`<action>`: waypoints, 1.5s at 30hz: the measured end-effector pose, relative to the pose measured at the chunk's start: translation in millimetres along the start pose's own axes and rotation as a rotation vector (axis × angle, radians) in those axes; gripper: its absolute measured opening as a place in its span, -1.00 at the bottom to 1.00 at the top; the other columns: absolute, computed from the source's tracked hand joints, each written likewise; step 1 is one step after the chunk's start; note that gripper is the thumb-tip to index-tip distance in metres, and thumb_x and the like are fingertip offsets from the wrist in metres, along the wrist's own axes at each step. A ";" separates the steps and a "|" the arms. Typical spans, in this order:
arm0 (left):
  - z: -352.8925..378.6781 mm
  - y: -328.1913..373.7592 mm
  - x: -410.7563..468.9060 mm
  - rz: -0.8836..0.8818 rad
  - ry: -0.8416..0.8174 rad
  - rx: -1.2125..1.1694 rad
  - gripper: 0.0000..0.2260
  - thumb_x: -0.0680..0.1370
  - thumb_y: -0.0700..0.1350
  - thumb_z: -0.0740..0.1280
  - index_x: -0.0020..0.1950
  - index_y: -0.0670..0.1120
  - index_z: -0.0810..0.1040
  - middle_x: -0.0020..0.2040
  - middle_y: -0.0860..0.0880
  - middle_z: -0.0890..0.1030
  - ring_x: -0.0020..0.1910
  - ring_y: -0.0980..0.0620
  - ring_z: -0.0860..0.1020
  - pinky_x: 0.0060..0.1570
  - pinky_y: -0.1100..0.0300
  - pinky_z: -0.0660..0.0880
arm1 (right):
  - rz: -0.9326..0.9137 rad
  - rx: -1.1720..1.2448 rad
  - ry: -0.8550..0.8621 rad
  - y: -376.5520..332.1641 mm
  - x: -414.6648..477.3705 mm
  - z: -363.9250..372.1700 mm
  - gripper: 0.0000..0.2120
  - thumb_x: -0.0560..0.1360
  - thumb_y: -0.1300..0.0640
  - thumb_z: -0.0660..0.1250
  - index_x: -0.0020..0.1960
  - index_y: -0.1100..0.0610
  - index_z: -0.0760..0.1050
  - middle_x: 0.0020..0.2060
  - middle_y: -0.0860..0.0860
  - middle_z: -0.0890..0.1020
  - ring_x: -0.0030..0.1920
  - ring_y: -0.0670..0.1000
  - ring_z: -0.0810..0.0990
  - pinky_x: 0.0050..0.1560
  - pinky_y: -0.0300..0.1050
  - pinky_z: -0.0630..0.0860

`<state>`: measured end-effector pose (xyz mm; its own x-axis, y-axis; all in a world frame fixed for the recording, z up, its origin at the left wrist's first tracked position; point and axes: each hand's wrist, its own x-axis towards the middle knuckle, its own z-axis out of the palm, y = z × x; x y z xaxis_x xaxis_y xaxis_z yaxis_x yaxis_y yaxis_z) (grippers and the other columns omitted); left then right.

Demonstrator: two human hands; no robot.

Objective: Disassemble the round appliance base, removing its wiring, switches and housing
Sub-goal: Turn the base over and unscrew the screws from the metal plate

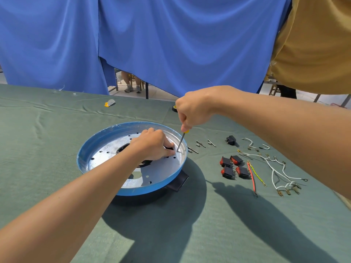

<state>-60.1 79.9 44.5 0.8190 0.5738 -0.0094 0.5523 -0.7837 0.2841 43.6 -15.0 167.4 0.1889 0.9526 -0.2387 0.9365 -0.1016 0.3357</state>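
Note:
The round appliance base (98,149), blue-rimmed with a silver perforated metal plate inside, lies on the green cloth at centre. My left hand (152,145) rests inside it, fingers pressing on the plate near a black opening at its right side. My right hand (191,111) grips a yellow-handled screwdriver (181,141) held upright, its tip touching the plate just beside my left fingertips. Several red and black rocker switches (234,167) and loose white, red and yellow-green wires (273,171) lie on the cloth to the right.
Several screws and small metal pieces (201,145) and a small black part (230,140) lie right of the base. A black tape roll (173,108) and a yellow-grey object (109,103) sit farther back. Blue curtains hang behind the table.

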 end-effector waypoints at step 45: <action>0.8 -7.0 3.5 0.038 0.002 -0.022 -0.72 0.49 0.23 0.37 0.17 0.24 0.62 0.14 -0.07 0.59 0.15 -0.17 0.43 0.20 -0.14 0.43 | 0.073 0.210 -0.174 -8.2 29.7 -12.8 -0.66 0.56 0.02 0.28 -0.31 0.19 0.57 -0.54 -0.03 0.43 -0.58 -0.02 0.29 -0.50 -0.27 0.26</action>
<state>-60.9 87.2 41.8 0.8391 0.5439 0.0036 0.5171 -0.7997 0.3051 37.7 17.7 169.2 0.2890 0.8787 -0.3799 0.9558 -0.2426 0.1661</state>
